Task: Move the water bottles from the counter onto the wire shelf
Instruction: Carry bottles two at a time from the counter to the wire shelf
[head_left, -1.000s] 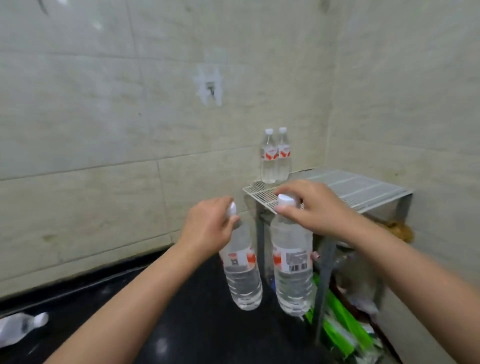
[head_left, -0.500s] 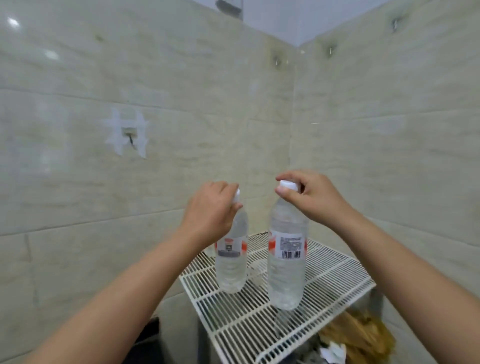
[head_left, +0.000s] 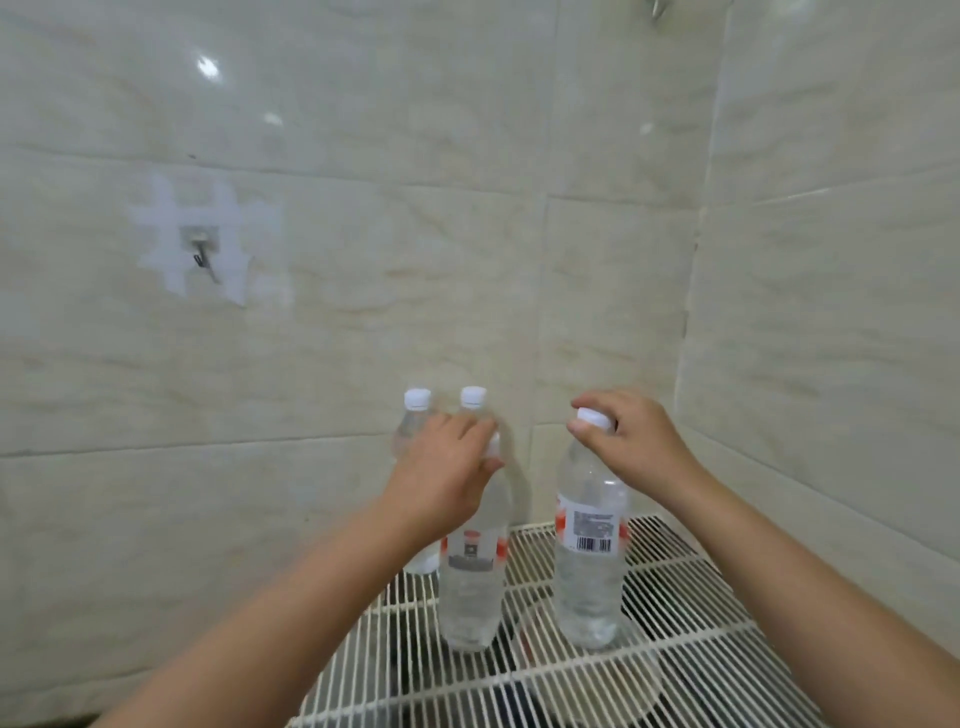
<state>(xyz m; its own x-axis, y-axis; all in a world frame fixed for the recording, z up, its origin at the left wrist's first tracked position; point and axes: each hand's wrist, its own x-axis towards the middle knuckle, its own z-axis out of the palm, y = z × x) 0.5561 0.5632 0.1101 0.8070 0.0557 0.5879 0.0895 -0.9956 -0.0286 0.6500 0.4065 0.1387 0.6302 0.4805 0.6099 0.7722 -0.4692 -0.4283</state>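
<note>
Bottles stood on the wire shelf (head_left: 691, 618): left hand (head_left: 447, 473) pinched the left bottle (head_left: 472, 587) at its cap, right hand (head_left: 628, 441) the right bottle (head_left: 589, 561). Full, they looked heavy, thin-walled, tippy on wires; caps gave firm hold.

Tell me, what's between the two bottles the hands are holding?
Nothing but bare wire shelf, the head view shows. The left hand holds the left bottle, the right hand the right bottle, and the gap between them is empty.
</note>
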